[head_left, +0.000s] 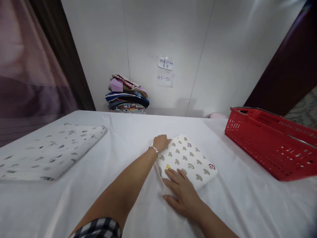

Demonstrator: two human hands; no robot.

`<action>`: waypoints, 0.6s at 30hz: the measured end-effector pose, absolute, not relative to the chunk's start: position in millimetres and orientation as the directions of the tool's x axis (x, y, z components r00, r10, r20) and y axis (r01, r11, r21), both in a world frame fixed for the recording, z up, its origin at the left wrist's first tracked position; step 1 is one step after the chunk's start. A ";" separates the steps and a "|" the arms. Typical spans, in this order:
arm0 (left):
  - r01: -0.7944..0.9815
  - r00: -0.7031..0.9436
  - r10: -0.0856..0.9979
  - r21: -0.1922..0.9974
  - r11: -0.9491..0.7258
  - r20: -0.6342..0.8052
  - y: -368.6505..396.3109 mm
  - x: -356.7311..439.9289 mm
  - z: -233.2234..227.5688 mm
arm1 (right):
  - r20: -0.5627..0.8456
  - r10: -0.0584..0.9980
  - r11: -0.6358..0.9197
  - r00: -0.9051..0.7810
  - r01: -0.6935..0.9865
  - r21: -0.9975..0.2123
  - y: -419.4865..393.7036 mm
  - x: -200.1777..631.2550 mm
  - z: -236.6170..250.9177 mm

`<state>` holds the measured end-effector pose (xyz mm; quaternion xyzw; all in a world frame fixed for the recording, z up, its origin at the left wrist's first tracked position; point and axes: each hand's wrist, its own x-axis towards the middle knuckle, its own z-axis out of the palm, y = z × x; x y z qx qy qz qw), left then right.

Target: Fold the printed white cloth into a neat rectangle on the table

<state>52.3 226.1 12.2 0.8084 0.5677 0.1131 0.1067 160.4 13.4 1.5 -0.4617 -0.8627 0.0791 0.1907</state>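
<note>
A folded cream cloth (184, 155) printed with grey mushroom shapes lies at a slant on the white-covered table. My left hand (161, 143), with a silver bracelet on its wrist, is closed at the cloth's upper left edge; its fingers are curled and the thumb lies over the fabric. Lower down, my right hand (180, 191) is open, fingers stretched out across the cloth's near left corner, close to a yellow printed mushroom. The layers beneath the cloth's top face are mostly hidden.
On the left lies a larger white cloth (56, 145) with dark leaf-like prints. A red plastic basket (267, 142) stands on the right. Behind the table's far edge rises a stack of folded fabrics (127, 96) against the wall, where paper notes (165, 79) are stuck.
</note>
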 end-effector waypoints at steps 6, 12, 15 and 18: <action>0.890 0.323 0.946 0.329 -0.317 0.037 229.6 63.3 9.4 | 0.209 0.830 0.558 -0.518 0.769 -0.310 13.3 161.3 3.8; 0.902 0.273 0.962 0.352 -0.248 -0.021 242.3 62.9 -2.0 | 0.235 0.825 0.565 -0.515 0.756 -0.329 12.1 163.6 2.9; 0.906 0.264 0.964 0.351 -0.237 -0.029 244.9 63.8 -4.1 | 0.236 0.823 0.568 -0.517 0.755 -0.328 11.9 164.0 1.9; 0.909 0.261 0.965 0.345 -0.234 -0.033 246.2 65.0 -5.0 | 0.241 0.826 0.563 -0.509 0.755 -0.336 11.3 162.2 2.1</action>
